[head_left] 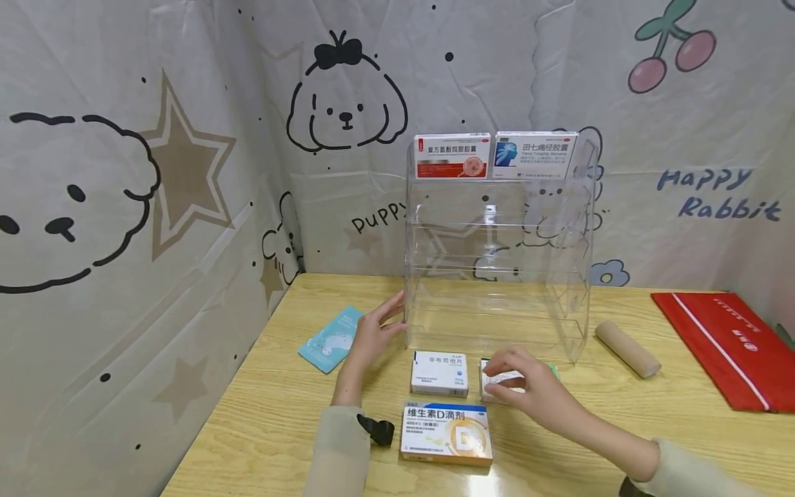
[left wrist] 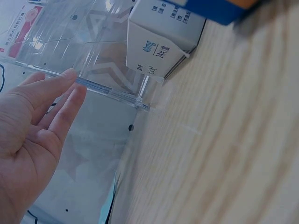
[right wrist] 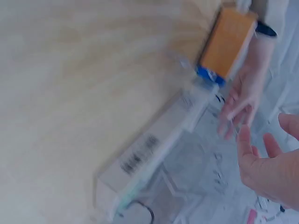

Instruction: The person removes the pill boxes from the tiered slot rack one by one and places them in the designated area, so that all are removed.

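My left hand (head_left: 370, 338) is at the left side of a clear tiered acrylic display rack (head_left: 487, 342), its fingertips right at the side panel, fingers fairly straight. Over a white medicine box (head_left: 486, 391) in front of the rack hovers my right hand (head_left: 534, 390), thumb and fingers parted. The right wrist view shows that hand with a gap between its fingertips and the long white box with a barcode (right wrist: 140, 154). Left of it lies another white medicine box (head_left: 438, 373). Closer to me is a vitamin D drops box (head_left: 446, 433) in white, blue and orange.
Two medicine boxes, one red and white (head_left: 452, 157) and one white and blue (head_left: 534, 156), stand on the rack's top tier. A teal packet (head_left: 330, 339) lies at the left. To the right are a cardboard tube (head_left: 627, 349) and a red cloth-like item (head_left: 727, 348).
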`<act>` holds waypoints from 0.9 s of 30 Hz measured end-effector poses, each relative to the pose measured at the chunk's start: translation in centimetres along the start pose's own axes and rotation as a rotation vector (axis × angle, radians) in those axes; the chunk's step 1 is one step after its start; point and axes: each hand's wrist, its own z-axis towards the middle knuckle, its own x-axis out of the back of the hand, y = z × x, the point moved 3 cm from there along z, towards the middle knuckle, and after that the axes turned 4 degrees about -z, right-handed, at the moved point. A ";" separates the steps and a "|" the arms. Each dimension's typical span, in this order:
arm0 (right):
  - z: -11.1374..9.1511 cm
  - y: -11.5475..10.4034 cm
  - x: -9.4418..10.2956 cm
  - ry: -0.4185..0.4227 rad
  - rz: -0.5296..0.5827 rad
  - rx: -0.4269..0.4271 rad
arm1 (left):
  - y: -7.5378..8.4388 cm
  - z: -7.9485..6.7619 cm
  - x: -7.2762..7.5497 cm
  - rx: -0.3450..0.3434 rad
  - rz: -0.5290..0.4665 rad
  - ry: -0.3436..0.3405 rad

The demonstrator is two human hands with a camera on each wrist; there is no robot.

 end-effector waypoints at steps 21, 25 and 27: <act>7.9 -2.5 11.0 0.345 -0.134 0.119 | -0.3 0.1 0.0 -0.005 -0.007 0.008; 9.7 -2.5 12.9 0.411 -0.151 0.133 | -0.2 0.1 0.0 -0.002 -0.003 0.012; 10.4 -2.6 13.7 0.442 -0.157 0.123 | -0.1 0.1 0.0 -0.003 -0.002 0.013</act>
